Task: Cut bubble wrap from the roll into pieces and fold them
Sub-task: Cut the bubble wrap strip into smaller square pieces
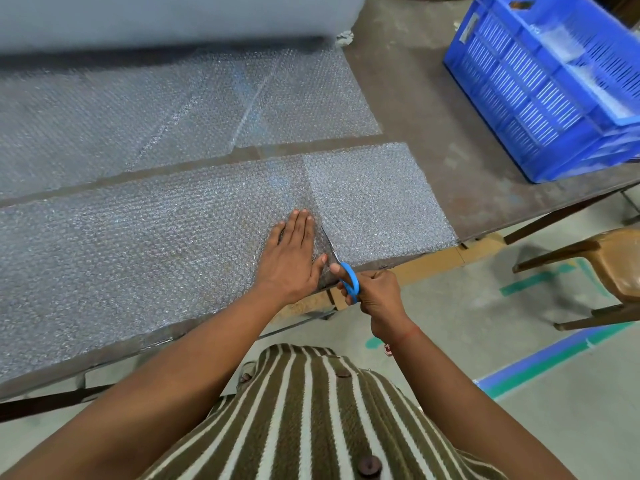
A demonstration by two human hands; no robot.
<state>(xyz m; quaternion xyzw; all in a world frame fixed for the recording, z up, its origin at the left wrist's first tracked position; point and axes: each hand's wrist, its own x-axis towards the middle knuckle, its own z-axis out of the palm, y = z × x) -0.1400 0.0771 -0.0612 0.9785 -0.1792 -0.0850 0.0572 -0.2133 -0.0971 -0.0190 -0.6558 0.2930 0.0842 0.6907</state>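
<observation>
A long cut strip of bubble wrap (131, 244) lies along the near edge of the table. My left hand (292, 254) presses flat on it, fingers together. Just to its right my right hand (375, 294) grips blue-handled scissors (348, 280), whose blades run into the strip from its near edge. The part of the strip right of the blades (377, 199) looks denser, as if doubled. Behind a bare gap lies the sheet (173, 109) still joined to the big roll (166, 19) at the back.
A blue slatted plastic crate (540, 88) stands on the brown table (422, 98) at the right. A brown chair (609, 268) stands on the floor beyond the table's right end. Cardboard pieces (433, 263) show under the table's near edge.
</observation>
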